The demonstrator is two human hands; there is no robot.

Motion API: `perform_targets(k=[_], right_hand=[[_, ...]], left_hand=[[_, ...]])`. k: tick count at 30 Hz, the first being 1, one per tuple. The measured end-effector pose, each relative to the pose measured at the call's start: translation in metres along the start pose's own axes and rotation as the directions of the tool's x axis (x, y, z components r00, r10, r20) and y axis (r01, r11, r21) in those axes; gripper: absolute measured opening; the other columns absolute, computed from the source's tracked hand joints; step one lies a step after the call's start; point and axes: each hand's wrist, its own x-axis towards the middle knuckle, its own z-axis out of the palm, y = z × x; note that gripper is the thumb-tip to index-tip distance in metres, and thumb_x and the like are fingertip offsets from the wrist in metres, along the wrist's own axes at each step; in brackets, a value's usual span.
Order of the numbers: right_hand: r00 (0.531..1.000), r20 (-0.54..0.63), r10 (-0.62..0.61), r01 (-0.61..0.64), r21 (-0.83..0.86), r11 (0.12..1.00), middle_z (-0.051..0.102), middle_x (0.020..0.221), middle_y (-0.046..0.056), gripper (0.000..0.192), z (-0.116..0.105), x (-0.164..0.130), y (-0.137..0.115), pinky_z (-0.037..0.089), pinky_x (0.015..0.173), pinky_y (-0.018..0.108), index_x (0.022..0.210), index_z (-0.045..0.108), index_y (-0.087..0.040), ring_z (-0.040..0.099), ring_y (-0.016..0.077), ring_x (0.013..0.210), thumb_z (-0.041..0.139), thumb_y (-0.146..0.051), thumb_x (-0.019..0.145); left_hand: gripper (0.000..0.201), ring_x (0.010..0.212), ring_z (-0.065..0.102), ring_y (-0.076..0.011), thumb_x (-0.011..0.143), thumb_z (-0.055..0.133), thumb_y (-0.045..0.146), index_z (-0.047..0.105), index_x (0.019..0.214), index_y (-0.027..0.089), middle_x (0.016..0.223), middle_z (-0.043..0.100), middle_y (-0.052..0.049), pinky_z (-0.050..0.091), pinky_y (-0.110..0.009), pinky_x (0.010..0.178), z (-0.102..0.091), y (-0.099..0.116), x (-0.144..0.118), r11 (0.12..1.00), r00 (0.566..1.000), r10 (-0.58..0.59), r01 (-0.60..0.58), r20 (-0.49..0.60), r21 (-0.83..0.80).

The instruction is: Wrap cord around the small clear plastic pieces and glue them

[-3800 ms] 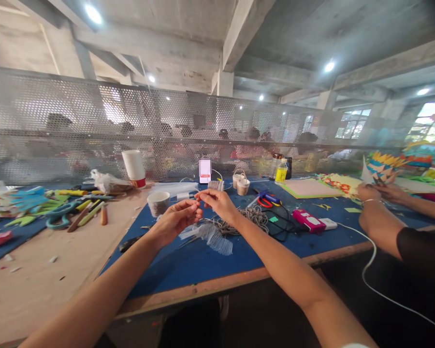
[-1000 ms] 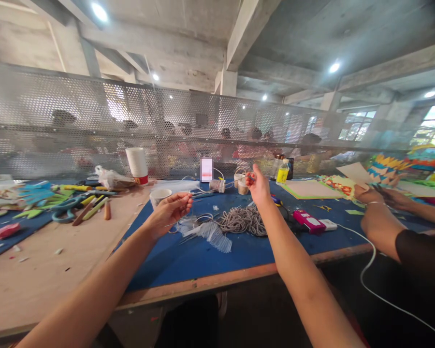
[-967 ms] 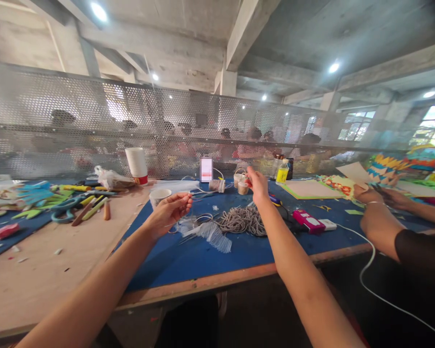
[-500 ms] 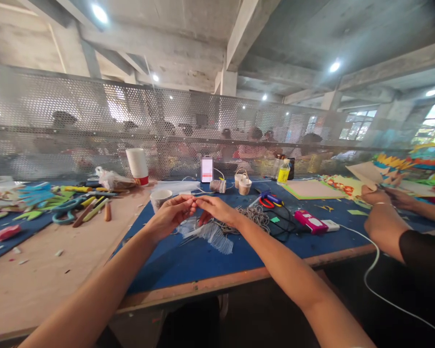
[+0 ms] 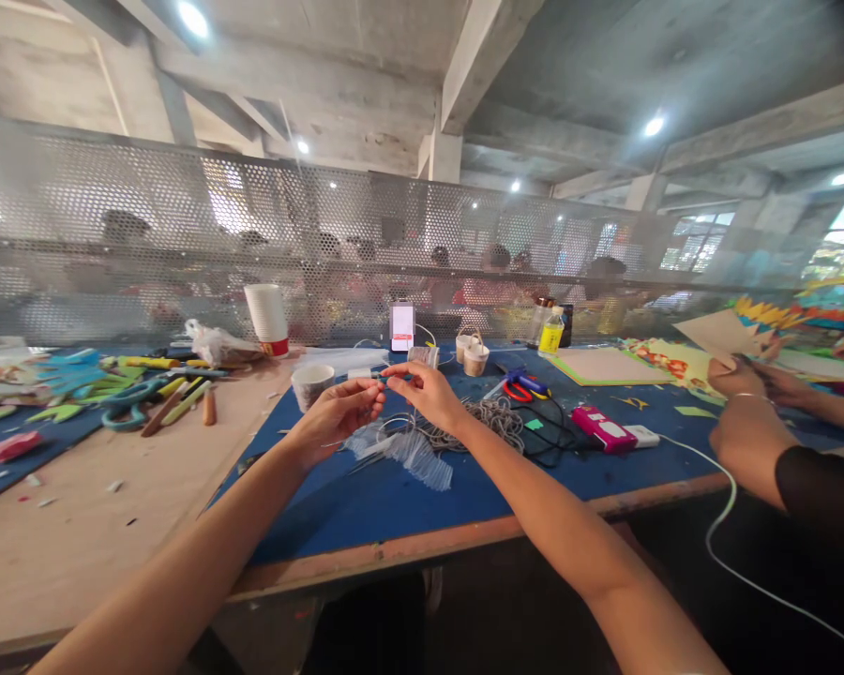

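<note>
A blue mat (image 5: 366,511) covers the wooden workbench (image 5: 77,544) under a bare concrete ceiling, with a perforated metal screen (image 5: 183,253) along the far edge. Above the mat, the left hand (image 5: 341,417) and right hand (image 5: 426,394) meet, fingertips pinched together on a thin strand (image 5: 386,380) too fine to identify. A heap of grey cord (image 5: 489,422) lies just beyond, with a paper cup (image 5: 312,384) nearby.

whatever the left hand (image 5: 338,412) and right hand (image 5: 426,394) pinch too small to tell, people behind the mesh screen (image 5: 183,253) blurred, co-worker's arm (image 5: 780,450) cut off at the right edge
</note>
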Motion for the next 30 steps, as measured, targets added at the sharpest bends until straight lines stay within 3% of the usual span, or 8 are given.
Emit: perform_targets(k=[7, 19, 26, 30], right_hand=[[0.998, -0.023, -0.051, 0.05, -0.029, 0.998, 0.063, 0.092, 0.004, 0.026, 0.003, 0.0, 0.002, 0.046, 0.069, 0.024, 0.093, 0.071, -0.018, 0.056, 0.0117, 0.071, 0.06, -0.041, 0.087], [0.999, -0.04, -0.022, 0.02, -0.044, 0.999, 0.065, 0.092, 0.004, 0.026, 0.005, 0.0, 0.002, 0.046, 0.068, 0.024, 0.09, 0.068, -0.018, 0.056, 0.0113, 0.069, 0.059, -0.042, 0.087], [0.976, 0.164, 0.14, -0.17, 0.182, 0.969, 0.067, 0.088, 0.003, 0.04, 0.006, 0.0, 0.004, 0.044, 0.053, 0.022, 0.11, 0.066, -0.02, 0.058, 0.0097, 0.056, 0.05, -0.051, 0.092], [0.938, 0.29, 0.19, -0.257, 0.215, 0.942, 0.067, 0.08, 0.003, 0.041, 0.007, -0.001, 0.005, 0.043, 0.051, 0.022, 0.106, 0.066, -0.018, 0.057, 0.0101, 0.053, 0.051, -0.053, 0.09]], left_hand=[[0.012, 0.067, 0.066, -0.0096, 0.076, 0.075, 0.013, 0.071, 0.087, 0.012, 0.081, 0.071, -0.006, 0.055, -0.018, 0.066, 0.003, -0.003, -0.002, 0.998, 0.997, -0.065, 0.064, 0.047, 0.025], [0.01, 0.066, 0.066, -0.0105, 0.074, 0.075, 0.011, 0.071, 0.084, 0.012, 0.079, 0.071, -0.007, 0.055, -0.019, 0.065, 0.012, -0.002, -0.005, 0.997, 0.997, -0.079, 0.079, 0.021, 0.011], [0.015, 0.069, 0.067, -0.0105, 0.074, 0.076, 0.014, 0.072, 0.089, 0.012, 0.08, 0.072, -0.006, 0.056, -0.018, 0.067, 0.006, 0.0, -0.002, 1.0, 1.0, 0.024, -0.024, -0.017, 0.004], [0.015, 0.069, 0.068, -0.0105, 0.076, 0.075, 0.014, 0.071, 0.091, 0.012, 0.083, 0.073, -0.007, 0.056, -0.019, 0.07, 0.001, 0.002, -0.001, 0.998, 0.997, 0.07, -0.07, -0.035, -0.001]])
